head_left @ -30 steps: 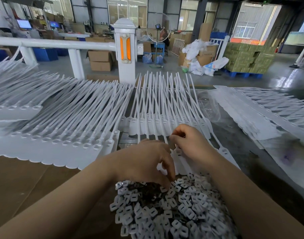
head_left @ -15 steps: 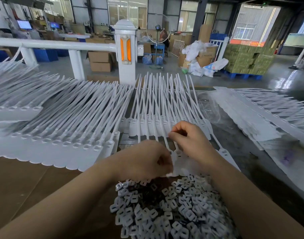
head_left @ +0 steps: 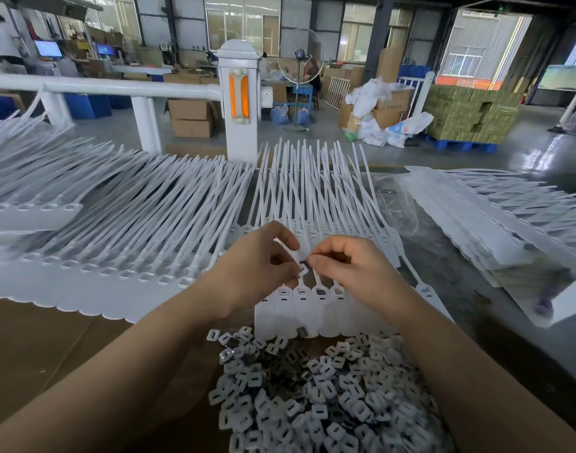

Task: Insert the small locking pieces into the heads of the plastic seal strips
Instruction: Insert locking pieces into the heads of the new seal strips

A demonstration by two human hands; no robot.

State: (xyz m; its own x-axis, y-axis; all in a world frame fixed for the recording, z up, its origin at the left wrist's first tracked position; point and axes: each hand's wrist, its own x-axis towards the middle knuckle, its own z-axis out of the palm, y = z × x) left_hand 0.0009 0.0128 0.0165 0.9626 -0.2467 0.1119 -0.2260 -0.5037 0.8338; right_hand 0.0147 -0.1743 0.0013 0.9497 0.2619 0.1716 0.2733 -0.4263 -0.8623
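Nearest us lay the heap of small white square locking pieces (head_left: 312, 397). Since a second before, our left hand (head_left: 254, 269) had lifted off that heap and now pinched one white locking piece (head_left: 302, 271) beside our right hand (head_left: 348, 266), whose curled fingers met it. Both hovered over the row of white plastic seal strips (head_left: 299, 308). We could read no writing. Beyond stood a white post with orange reflectors (head_left: 239, 103).

Factory hall — glossy floor (head_left: 525, 152), cardboard boxes (head_left: 190, 117), windows (head_left: 244, 22).
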